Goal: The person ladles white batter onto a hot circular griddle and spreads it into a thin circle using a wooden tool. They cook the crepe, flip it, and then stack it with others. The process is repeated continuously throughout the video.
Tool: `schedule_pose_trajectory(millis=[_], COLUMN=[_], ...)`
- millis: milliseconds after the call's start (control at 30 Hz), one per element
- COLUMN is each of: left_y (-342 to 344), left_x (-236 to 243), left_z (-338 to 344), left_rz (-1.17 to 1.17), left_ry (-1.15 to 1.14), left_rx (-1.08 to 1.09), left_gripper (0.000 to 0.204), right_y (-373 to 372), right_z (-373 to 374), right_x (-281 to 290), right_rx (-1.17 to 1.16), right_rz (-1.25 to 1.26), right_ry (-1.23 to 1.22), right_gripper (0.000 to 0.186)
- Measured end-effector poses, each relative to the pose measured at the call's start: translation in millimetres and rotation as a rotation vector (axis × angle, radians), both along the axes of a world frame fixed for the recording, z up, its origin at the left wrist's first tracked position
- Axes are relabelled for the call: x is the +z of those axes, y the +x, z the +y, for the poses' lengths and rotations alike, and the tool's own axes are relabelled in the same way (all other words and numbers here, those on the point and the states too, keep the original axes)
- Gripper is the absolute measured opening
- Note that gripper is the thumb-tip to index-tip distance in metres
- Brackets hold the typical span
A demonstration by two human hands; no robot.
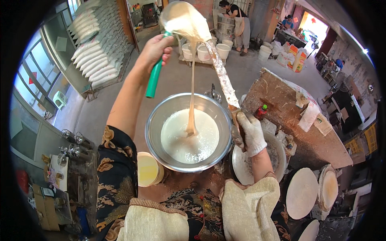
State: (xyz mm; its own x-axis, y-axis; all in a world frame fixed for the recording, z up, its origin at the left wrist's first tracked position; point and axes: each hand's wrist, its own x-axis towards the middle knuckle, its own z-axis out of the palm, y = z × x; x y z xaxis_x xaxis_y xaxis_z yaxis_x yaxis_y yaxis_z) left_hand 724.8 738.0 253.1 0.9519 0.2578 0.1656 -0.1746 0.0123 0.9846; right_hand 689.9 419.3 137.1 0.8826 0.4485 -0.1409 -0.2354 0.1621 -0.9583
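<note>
Head view: looks down on a workstation in a workshop.
Left hand (155, 50): bare, closed around the green handle of a ladle (183, 20), raised above the bowl.
Right hand (249, 134): gloved, closed around the handle of a long flat spatula (223, 78), whose blade tip meets the ladle rim.
Batter (189, 136): pale, falling in a thin stream from the ladle into the bowl.
Steel bowl (155, 124): round, directly in front of the person, partly filled.
Yellow tub (148, 168): just beside the bowl, at its near left.
Wooden table (297, 136): brown, worn, right of the bowl; a small red-capped bottle stands at its left edge.
Round griddles (301, 193): at lower right, pale discs on them.
Floor: grey concrete.
Room: white sacks (96, 48) stacked at upper left; white buckets (203, 52) and another person (237, 20) at the far end.
</note>
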Motion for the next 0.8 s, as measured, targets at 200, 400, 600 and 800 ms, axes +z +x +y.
schedule_pose_trajectory(millis=[200, 400, 600, 800], left_y=[-11.1, -25.5, -38.3, -90.0], left_x=[-106.0, -244.7, -238.9, -143.6], left_z=[15.3, -9.1, -17.8, -20.6], left_rz=[0.179, 0.598, 0.655, 0.188], left_ry=[0.055, -1.225, -0.634, -0.042], left_rx=[0.169, -0.343, -0.155, 0.002], left_gripper=[0.011, 0.020, 0.020, 0.021], right_y=[4.6, -1.6, -15.8, -4.3], right_z=[-13.3, -25.2, -77.2, -116.7], right_x=[-30.4, -183.0, -176.2, -98.8], right_rx=[0.026, 0.113, 0.180, 0.223], right_rz=[-0.047, -0.023, 0.199, 0.077], right_ry=[-0.040, -0.331, -0.540, -0.334], right_gripper=[0.034, 0.041, 0.039, 0.030])
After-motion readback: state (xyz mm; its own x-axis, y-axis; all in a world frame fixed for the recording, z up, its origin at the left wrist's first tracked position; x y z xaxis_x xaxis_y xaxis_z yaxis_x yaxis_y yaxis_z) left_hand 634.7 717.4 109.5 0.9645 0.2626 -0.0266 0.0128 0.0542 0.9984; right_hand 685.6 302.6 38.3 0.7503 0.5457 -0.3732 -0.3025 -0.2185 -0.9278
